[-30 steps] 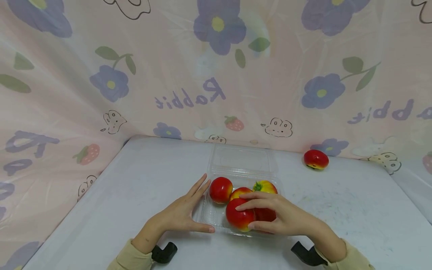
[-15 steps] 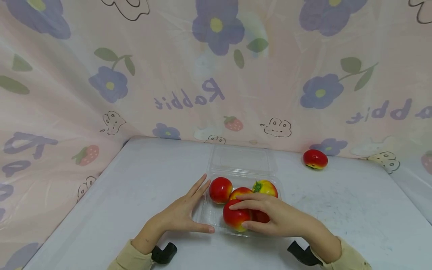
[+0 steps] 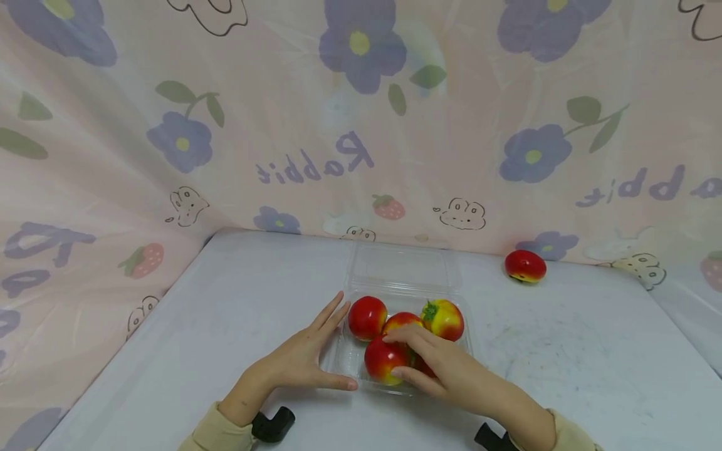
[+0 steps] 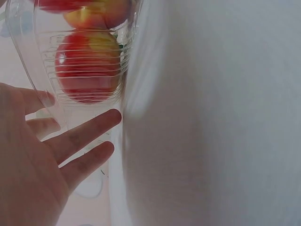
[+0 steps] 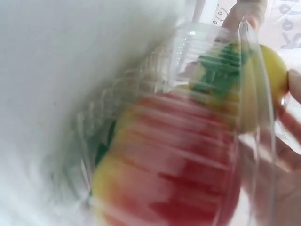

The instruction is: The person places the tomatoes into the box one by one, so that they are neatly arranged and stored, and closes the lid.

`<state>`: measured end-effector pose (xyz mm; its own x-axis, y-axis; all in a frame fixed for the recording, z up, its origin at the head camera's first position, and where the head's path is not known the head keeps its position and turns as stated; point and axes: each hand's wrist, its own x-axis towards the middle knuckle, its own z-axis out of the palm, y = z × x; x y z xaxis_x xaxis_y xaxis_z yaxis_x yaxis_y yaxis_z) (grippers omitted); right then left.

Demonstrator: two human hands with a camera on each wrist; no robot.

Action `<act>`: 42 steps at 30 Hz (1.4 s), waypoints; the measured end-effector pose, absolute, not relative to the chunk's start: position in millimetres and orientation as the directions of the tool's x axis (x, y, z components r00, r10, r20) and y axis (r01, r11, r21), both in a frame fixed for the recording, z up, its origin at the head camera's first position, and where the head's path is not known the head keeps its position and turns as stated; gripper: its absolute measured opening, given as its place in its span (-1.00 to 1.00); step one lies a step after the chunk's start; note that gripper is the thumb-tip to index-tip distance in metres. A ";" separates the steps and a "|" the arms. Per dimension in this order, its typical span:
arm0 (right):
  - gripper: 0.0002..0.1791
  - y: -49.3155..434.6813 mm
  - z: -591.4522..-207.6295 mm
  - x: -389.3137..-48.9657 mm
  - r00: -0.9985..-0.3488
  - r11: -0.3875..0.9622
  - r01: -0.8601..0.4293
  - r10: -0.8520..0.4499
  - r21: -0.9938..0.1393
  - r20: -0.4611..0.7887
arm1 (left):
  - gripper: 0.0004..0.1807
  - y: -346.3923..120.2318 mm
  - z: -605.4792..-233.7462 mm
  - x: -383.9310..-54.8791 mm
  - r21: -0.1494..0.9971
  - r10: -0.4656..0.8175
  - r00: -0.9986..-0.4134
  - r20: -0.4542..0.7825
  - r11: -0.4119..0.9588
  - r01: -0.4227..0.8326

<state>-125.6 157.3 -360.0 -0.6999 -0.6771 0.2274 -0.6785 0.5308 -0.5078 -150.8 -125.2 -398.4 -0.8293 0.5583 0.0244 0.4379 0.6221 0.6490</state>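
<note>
A clear plastic clamshell box (image 3: 351, 358) lies open on the table, several red and yellow tomatoes inside. My right hand (image 3: 451, 373) grips the front tomato (image 3: 382, 360) between fingers and thumb; in the right wrist view this tomato (image 5: 270, 70) shows its green calyx through the box wall. Beneath that hand another tomato (image 3: 427, 366) is partly covered. Behind sit a left tomato (image 3: 368, 317), a middle one (image 3: 403, 321) and a yellower one (image 3: 444, 319) with green leaves. My left hand (image 3: 301, 360) spreads its straight fingers along the box's left side.
The box's lid (image 3: 403, 266) is folded back flat behind it. A lone red fruit (image 3: 525, 265) with a yellow underside lies at the back right of the white table (image 3: 564, 351). A printed cloth (image 3: 304, 113) hangs behind and at the left.
My right hand has moved left with the front tomato, uncovering more of the yellower tomato behind. My left hand has stayed at the box's side.
</note>
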 end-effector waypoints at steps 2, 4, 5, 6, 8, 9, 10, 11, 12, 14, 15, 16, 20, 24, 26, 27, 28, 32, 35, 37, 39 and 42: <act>-0.57 156.2 -361.6 -124.5 -0.721 0.536 -0.654 -0.655 -0.534 0.225 | 0.27 -125.2 -398.7 -150.6 0.650 0.561 -0.828 0.025 0.620 0.439; -0.57 156.3 -362.6 -124.1 -0.733 0.532 -0.639 -0.640 -0.556 0.230 | 0.27 -125.3 -398.8 -150.4 0.651 0.562 -0.826 0.026 0.618 0.441; -0.58 156.7 -362.9 -124.2 -0.733 0.528 -0.638 -0.640 -0.561 0.231 | 0.27 -125.3 -398.7 -150.4 0.652 0.564 -0.825 0.029 0.615 0.443; -0.57 157.1 -363.3 -124.3 -0.730 0.526 -0.641 -0.643 -0.559 0.232 | 0.26 -125.2 -398.7 -150.4 0.653 0.565 -0.825 0.031 0.613 0.445; -0.54 157.9 -363.7 -124.5 -0.722 0.523 -0.648 -0.654 -0.554 0.226 | 0.26 -125.3 -398.5 -150.3 0.652 0.567 -0.823 0.035 0.611 0.449; -0.51 158.3 -364.2 -124.5 -0.715 0.526 -0.655 -0.664 -0.543 0.219 | 0.26 -125.3 -398.5 -150.4 0.652 0.568 -0.822 0.037 0.609 0.451; -0.47 158.5 -365.1 -124.4 -0.709 0.532 -0.662 -0.673 -0.528 0.211 | 0.26 -125.3 -398.5 -150.4 0.652 0.569 -0.821 0.040 0.608 0.453; -0.43 158.7 -366.2 -124.1 -0.704 0.539 -0.669 -0.681 -0.512 0.202 | 0.26 -125.2 -398.4 -150.4 0.653 0.570 -0.821 0.041 0.607 0.454; -0.40 158.7 -367.4 -123.5 -0.702 0.549 -0.672 -0.686 -0.497 0.192 | 0.26 -125.2 -398.4 -150.4 0.653 0.570 -0.821 0.040 0.607 0.453; -0.37 158.3 -370.2 -122.5 -0.697 0.564 -0.682 -0.695 -0.465 0.180 | 0.26 -125.0 -398.4 -150.5 0.654 0.571 -0.820 0.038 0.607 0.452; -0.36 158.2 -371.6 -122.1 -0.693 0.566 -0.687 -0.700 -0.455 0.176 | 0.26 -124.8 -398.4 -150.5 0.654 0.570 -0.821 0.038 0.607 0.451; -0.36 158.1 -373.0 -121.8 -0.687 0.562 -0.692 -0.705 -0.454 0.175 | 0.26 -124.7 -398.4 -150.5 0.654 0.570 -0.821 0.037 0.607 0.451; -0.38 158.7 -376.1 -120.5 -0.665 0.536 -0.703 -0.729 -0.468 0.164 | 0.26 -124.3 -398.1 -150.7 0.656 0.568 -0.822 0.038 0.606 0.450; -0.48 160.4 -377.6 -119.2 -0.636 0.510 -0.730 -0.751 -0.455 0.177 | 0.26 -124.4 -397.8 -150.9 0.660 0.568 -0.822 0.035 0.605 0.446; -0.50 161.4 -377.3 -118.6 -0.631 0.507 -0.738 -0.753 -0.446 0.186 | 0.26 -124.6 -397.7 -151.0 0.661 0.570 -0.821 0.033 0.604 0.446; -0.51 161.7 -376.8 -118.4 -0.631 0.507 -0.737 -0.753 -0.448 0.186 | 0.26 -124.6 -397.6 -151.0 0.661 0.570 -0.821 0.034 0.603 0.446; -0.51 161.9 -376.3 -118.3 -0.631 0.505 -0.736 -0.753 -0.451 0.187 | 0.26 -124.6 -397.6 -150.9 0.662 0.570 -0.821 0.034 0.603 0.446; -0.50 163.9 -374.1 -118.7 -0.628 0.485 -0.738 -0.748 -0.470 0.215 | 0.26 -124.4 -397.6 -150.6 0.662 0.568 -0.822 0.031 0.604 0.443; -0.51 167.1 -372.0 -120.0 -0.633 0.469 -0.734 -0.734 -0.491 0.245 | 0.26 -124.2 -397.9 -150.6 0.661 0.565 -0.824 0.031 0.607 0.441; -0.52 169.9 -370.6 -120.9 -0.652 0.474 -0.715 -0.717 -0.514 0.247 | 0.26 -124.1 -398.1 -150.6 0.661 0.563 -0.826 0.030 0.608 0.439; -0.53 172.8 -369.5 -121.7 -0.665 0.473 -0.703 -0.703 -0.531 0.255 | 0.26 -124.1 -398.4 -150.7 0.661 0.561 -0.828 0.028 0.611 0.436; -0.54 176.6 -368.5 -122.7 -0.683 0.475 -0.691 -0.677 -0.545 0.276 | 0.26 -124.3 -398.6 -150.9 0.663 0.560 -0.828 0.025 0.610 0.433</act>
